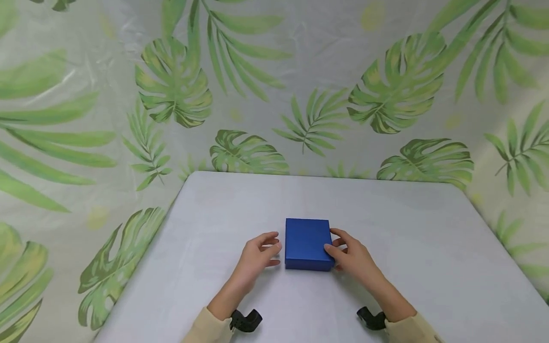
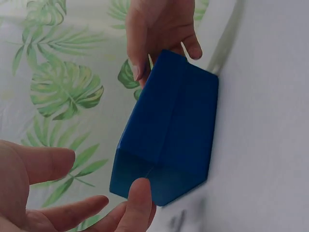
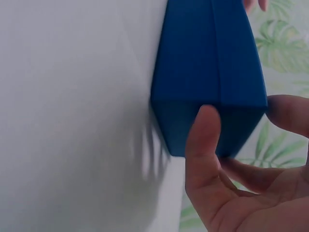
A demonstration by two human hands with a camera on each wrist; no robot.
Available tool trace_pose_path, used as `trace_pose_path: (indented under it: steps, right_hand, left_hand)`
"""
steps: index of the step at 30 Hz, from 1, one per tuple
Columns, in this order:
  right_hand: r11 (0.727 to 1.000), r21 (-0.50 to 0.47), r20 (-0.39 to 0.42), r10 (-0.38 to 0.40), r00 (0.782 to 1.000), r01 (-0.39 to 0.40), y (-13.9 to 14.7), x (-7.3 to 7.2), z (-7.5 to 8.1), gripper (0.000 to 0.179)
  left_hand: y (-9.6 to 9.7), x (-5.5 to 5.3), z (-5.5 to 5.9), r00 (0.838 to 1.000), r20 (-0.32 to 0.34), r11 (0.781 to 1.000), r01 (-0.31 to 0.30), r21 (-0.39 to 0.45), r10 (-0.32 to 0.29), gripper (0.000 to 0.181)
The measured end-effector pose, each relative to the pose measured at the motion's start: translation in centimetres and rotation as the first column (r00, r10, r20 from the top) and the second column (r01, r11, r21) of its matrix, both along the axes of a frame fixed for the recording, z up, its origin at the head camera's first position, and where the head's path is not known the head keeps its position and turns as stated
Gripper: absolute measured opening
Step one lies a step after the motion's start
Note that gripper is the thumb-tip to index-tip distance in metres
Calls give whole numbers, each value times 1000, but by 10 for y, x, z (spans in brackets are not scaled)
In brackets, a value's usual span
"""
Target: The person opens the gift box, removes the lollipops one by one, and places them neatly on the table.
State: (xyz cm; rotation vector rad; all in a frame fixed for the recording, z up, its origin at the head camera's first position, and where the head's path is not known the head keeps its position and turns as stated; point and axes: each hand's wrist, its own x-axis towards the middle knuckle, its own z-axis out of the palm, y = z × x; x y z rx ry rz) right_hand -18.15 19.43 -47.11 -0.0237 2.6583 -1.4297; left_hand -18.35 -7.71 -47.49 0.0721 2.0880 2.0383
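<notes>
A closed blue box [image 1: 307, 240] with a lid seam along its side lies flat on the white-covered table. My right hand [image 1: 353, 256] holds its right side, thumb on the top edge and fingers bent along that side. In the right wrist view the right hand [image 3: 251, 193] has its fingertips against the end of the box [image 3: 193, 58]. Just left of the box, with a small gap, my left hand [image 1: 259, 257] has loosely bent fingers and holds nothing. The left wrist view shows the left hand [image 2: 72, 203] in front of the box's near end [image 2: 169, 121].
The white table [image 1: 206, 205] spreads around the box on all sides. Behind and beside it hangs a pale sheet [image 1: 309, 62] printed with green leaves. A black wrist camera [image 1: 246, 321] sits on the left wrist, and another black camera [image 1: 371, 318] on the right.
</notes>
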Motion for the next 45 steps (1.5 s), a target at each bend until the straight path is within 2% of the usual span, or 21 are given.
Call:
trace_pose_path:
  steps: [6,11,17,25,34,45]
  right_hand:
    - [999,-31,32,-23,999,24,-6,2,-6,64]
    - [996,-81,61,-22,998,26,-4,3,-9,65]
    - [993,-117,63,-3,998,10,-1,-1,-8,67]
    - [997,-75,70,17,997,-12,0,-4,-3,68]
    - [999,-39,68,17,998,-15,-1,0,4,67]
    - [999,-11,43,34,998,-34,-3,0,12,67]
  left_hand:
    - [5,1,-6,998,63,996,20,81,-25,44]
    - [11,1,-12,998,68,999,-7,34,4,43]
    - [18,-7,-17,996,68,999,-49,8,48,43]
    - [19,-15,-13,996,76,999,-45,22,44,39]
    - [17,-16,-10,994,102,999,-27,35,23,39]
    - [15,-14,0,996,89,999,-19,38,15,39]
